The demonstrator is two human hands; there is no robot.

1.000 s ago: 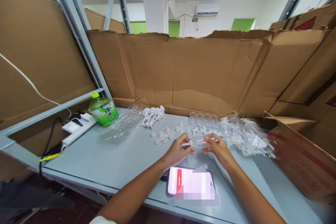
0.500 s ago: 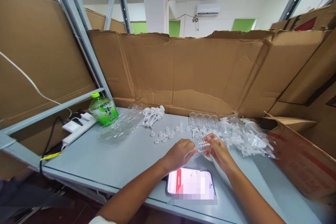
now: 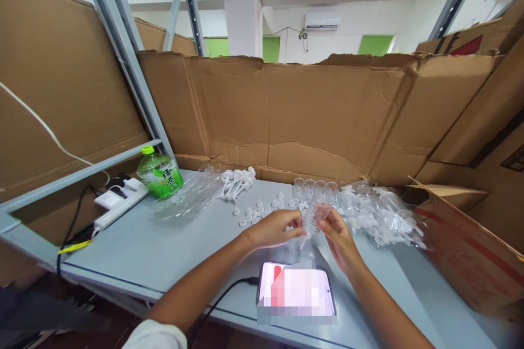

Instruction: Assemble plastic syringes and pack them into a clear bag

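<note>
Over the table, in front of me, a clear ribbed plastic cylinder [image 3: 315, 215] is held tilted between both hands. My right hand [image 3: 340, 239] grips it from the right side with the fingers behind it. My left hand [image 3: 280, 229] has its thumb and fingertips pinched at the left end. A small white piece [image 3: 303, 242] shows just under the left fingertips; its kind is unclear. Behind the hands stand several similar clear ribbed cylinders [image 3: 310, 187] in a row. Small white plastic caps [image 3: 249, 214] lie scattered left of them, beyond my left hand.
White long-stemmed parts [image 3: 237, 181] lie piled near a crumpled clear bag [image 3: 184, 196]. Plastic bags of white parts [image 3: 382, 212] sit at right by a cardboard box [image 3: 466, 251]. A cabled phone [image 3: 297, 289] lies in front. A green bottle [image 3: 159, 174] and power strip [image 3: 123, 202] are left.
The clear cylinder has turned more upright, and a small white piece now shows beneath the left fingertips. My right hand has shifted slightly lower. The phone's cable has come into view.
</note>
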